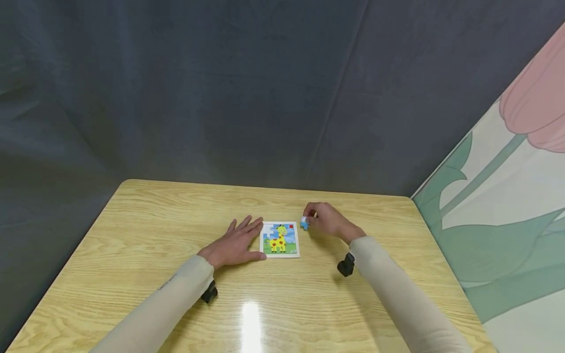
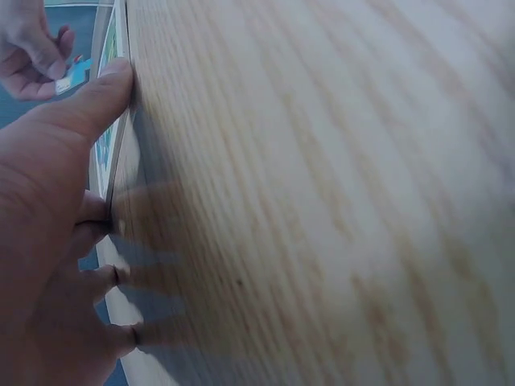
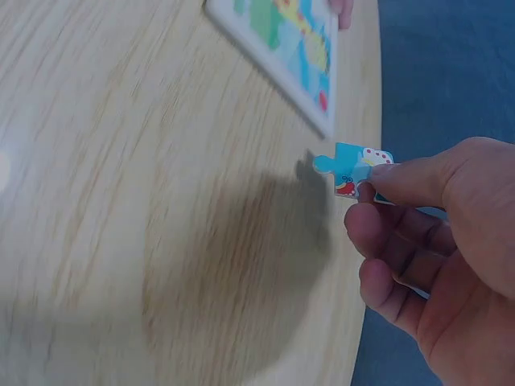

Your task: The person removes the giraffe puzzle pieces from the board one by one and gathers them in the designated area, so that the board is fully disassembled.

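A small white-framed giraffe puzzle [image 1: 282, 240] lies flat on the table, with a pale gap at its upper left. My right hand [image 1: 325, 219] pinches a blue puzzle piece [image 3: 351, 170] between thumb and fingers, just off the frame's right side. White and red printing shows on that piece in the right wrist view. My left hand [image 1: 236, 243] lies with fingers spread at the frame's left side, its thumb and a fingertip touching the edge. In the left wrist view the thumb [image 2: 105, 92] rests against the frame, and the right hand [image 2: 34, 48] appears beyond.
The wooden table [image 1: 176, 211] reaches back to a dark curtain [image 1: 220, 98]. On the right stands a panel [image 1: 507, 220] with a printed pink flower and green leaves. Black wrist cameras [image 1: 346, 264] hang below both sleeves.
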{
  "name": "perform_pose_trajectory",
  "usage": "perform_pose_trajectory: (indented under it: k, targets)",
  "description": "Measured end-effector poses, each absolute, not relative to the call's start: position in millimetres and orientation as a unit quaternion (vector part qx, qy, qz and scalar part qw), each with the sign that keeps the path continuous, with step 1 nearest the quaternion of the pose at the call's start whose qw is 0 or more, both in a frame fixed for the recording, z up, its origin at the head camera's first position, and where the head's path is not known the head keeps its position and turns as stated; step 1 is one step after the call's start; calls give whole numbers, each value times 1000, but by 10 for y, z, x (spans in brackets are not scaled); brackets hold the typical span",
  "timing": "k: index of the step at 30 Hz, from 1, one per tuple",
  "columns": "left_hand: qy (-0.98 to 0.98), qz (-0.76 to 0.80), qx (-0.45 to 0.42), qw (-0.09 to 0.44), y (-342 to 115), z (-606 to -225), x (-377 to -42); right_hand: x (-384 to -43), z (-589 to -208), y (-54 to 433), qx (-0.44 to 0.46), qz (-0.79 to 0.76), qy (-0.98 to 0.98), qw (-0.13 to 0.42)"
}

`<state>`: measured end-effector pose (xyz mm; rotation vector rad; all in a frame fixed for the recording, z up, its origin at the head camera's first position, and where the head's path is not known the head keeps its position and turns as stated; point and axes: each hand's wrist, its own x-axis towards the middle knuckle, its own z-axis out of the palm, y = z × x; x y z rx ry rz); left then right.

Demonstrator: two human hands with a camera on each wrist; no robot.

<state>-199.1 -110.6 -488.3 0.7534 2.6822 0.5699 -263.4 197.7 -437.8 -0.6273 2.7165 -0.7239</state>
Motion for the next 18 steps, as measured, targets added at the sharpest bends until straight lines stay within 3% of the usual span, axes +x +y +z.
perform_pose_trajectory:
  k: [10,18]
  targets:
    - [931,199,267,150,-1109,-4858,-1993,-2680,-4475,2112,-200,-225,945,131]
    - [930,199,269,153,-1105,-4853,-1990,-2670,-4588,2158,-192,-183,960,93]
